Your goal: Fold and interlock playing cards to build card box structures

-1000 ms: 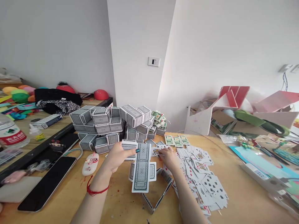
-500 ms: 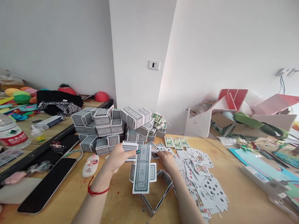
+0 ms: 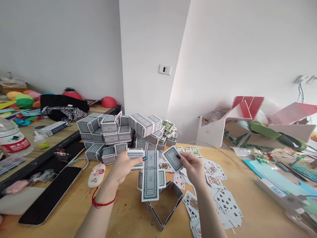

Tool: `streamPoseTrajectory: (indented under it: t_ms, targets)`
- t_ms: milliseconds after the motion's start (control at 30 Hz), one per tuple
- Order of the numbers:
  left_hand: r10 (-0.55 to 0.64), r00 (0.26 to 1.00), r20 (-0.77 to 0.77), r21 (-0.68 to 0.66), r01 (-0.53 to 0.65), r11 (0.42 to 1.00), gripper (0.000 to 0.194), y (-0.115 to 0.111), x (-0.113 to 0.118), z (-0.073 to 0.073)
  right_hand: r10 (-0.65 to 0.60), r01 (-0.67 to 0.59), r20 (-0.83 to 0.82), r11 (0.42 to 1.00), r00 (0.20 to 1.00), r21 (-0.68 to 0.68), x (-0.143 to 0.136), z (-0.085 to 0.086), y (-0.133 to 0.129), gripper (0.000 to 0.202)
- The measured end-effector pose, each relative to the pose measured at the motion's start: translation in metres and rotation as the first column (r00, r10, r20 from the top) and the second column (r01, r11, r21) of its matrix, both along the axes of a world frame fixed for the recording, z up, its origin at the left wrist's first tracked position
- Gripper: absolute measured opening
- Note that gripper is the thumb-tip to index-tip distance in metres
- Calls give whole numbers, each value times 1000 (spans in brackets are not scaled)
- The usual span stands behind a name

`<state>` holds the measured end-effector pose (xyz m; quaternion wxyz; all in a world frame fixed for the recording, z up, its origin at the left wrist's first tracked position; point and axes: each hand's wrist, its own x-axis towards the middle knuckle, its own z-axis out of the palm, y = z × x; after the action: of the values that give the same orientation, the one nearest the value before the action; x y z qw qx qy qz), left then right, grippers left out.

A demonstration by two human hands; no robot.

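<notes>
One card [image 3: 172, 159] in right hand [image 3: 195, 166], face hidden, left hand [image 3: 123, 167] partly behind cards [image 3: 150, 175]

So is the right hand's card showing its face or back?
Back: the card in the right hand shows patterned blue-grey, no suit or number.

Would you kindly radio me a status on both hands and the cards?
Left hand gripping patterned cards. Right hand pinching a card, back showing. Card frame between forearms; loose cards beside right forearm.
</notes>
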<state>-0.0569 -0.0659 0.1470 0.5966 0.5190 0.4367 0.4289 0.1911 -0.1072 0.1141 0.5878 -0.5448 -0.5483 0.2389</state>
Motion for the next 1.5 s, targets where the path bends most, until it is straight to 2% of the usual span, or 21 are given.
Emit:
streamPoseTrajectory:
  t_ms: [133,333,500,733,1033,1200,1300,1433,1500]
  targets:
    - [-6,1000,5,8,6,1000,28,1,-1,-1,1,4,104,999,995,-46,-13,10,-8,20]
    - [-32,999,-3,19,32,999,27,0,0,-1,112,-88,170,986,979,-141,-17,8,-5,22]
    - [-70,994,-83,41,74,996,22,-2,2,2,178,-140,204,973,963,-185,-16,8,-6,22]
    - [-65,994,-89,76,72,994,24,-2,4,-3,204,-152,228,962,952,-226,-12,10,-8,21]
    - [-73,988,-136,44,79,996,32,-5,7,1,277,-213,260,945,925,-248,-3,10,-8,21]
    - [-139,984,-114,63,147,987,30,-4,10,-7,344,-272,233,917,909,-292,-3,13,-11,20]
    - [-163,980,-112,67,171,983,30,-4,14,-11,342,-266,241,917,908,-298,-7,13,-10,19]
    - [-141,986,-84,65,147,987,29,-4,16,-11,270,-225,151,938,951,-263,-9,12,-7,22]
    - [-103,993,-63,66,107,992,29,-4,15,-9,283,-253,66,923,957,-291,-7,12,-6,26]
